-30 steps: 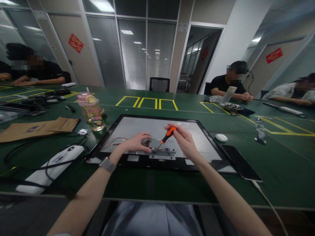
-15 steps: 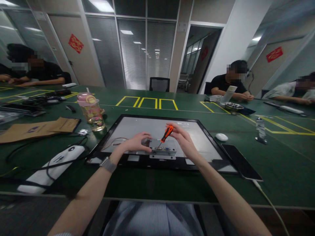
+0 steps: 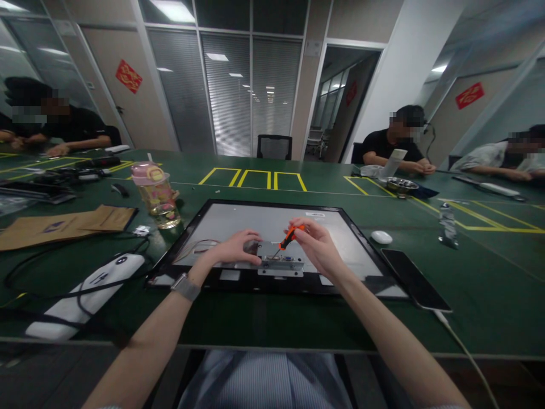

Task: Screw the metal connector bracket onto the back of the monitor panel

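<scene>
A flat display panel (image 3: 238,218) with a black frame and grey back lies before me on the green table. Near its front edge sits a metal bracket (image 3: 281,267) with connector ports along it. My left hand (image 3: 234,247) curves around the bracket's left end, thumb and fingertips at its edge; a dark patch shows between them. An orange-and-black screwdriver (image 3: 292,237) is pinched in my right hand (image 3: 317,244), its handle leaning right. The shaft slants down to the port row; what the tip touches is too small to make out.
Left of the panel are a pink-lidded cup (image 3: 155,196), brown paper packaging (image 3: 63,224) and a white cabled device (image 3: 91,295). To the right lie a phone (image 3: 415,278) on a cable and a small white case (image 3: 381,237). Several people sit across the table (image 3: 255,318).
The screwdriver handle has dropped and leans further right, with my right hand lower and wrapped more over its end. My left hand stays at the bracket. The view has shifted slightly.
</scene>
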